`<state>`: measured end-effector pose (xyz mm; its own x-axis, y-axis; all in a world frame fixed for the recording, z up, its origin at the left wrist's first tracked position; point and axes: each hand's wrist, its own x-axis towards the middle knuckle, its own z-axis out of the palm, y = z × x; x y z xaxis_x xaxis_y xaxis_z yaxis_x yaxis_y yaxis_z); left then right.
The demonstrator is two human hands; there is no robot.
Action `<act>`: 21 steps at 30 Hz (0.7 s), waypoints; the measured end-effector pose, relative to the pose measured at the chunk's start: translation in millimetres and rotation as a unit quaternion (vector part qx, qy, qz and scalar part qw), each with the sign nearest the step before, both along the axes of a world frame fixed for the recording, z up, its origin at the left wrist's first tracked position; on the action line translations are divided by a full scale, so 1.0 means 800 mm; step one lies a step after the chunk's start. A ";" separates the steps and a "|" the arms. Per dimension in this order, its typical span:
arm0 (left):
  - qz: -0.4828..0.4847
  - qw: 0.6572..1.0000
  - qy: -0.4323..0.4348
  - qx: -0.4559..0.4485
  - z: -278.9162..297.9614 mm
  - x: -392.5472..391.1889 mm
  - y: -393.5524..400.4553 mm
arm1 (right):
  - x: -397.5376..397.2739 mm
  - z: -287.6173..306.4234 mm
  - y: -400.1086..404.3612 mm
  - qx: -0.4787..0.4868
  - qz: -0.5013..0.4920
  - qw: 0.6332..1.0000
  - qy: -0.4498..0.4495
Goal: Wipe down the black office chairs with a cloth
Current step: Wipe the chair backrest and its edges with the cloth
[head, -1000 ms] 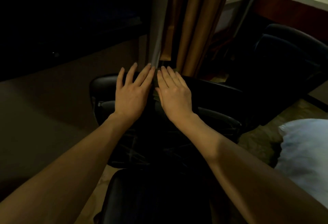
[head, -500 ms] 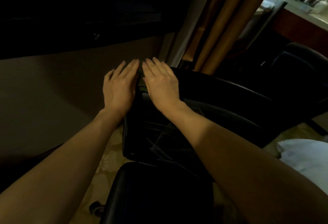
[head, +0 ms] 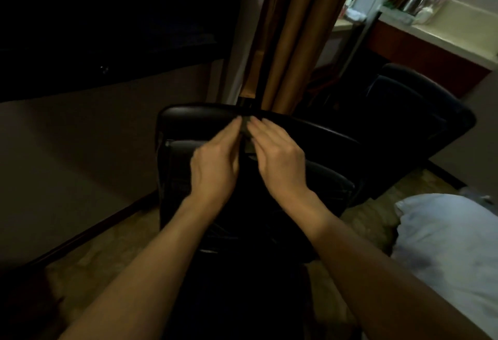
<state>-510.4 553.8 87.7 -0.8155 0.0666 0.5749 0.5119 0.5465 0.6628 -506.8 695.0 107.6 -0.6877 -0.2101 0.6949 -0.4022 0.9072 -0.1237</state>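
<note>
A black office chair (head: 318,135) stands in front of me, its padded backrest top facing me. A small dark cloth (head: 247,131) lies on the top edge of that backrest, mostly hidden between my fingers. My left hand (head: 215,163) and my right hand (head: 280,160) lie side by side on the backrest. Their straight fingertips meet on the cloth and press it against the chair. A second black office chair (head: 420,116) stands behind it to the right.
Tan curtains (head: 291,43) hang just beyond the chair. A counter (head: 444,35) with metal items runs along the upper right. A white pillow (head: 447,248) lies at the lower right. A dark wall and skirting run on the left, with patterned floor (head: 107,253) below.
Both hands slid along the backrest top with the cloth, to its left end and back to the middle. The fingers, spread flat before, now draw together over the cloth.
</note>
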 end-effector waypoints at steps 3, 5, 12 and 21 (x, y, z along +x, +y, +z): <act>-0.049 0.997 0.003 0.061 0.005 0.048 0.085 | 0.056 0.005 0.084 -0.062 0.014 0.998 -0.024; -0.061 0.993 -0.001 0.099 0.013 0.079 0.141 | 0.091 0.005 0.138 -0.121 0.019 0.991 -0.055; -0.059 0.971 -0.128 0.192 0.022 0.181 0.318 | 0.184 -0.004 0.292 -0.620 -0.050 0.722 -0.303; 0.007 0.891 -0.309 0.333 -0.017 0.210 0.391 | 0.199 -0.012 0.384 -0.423 -0.046 0.845 -0.323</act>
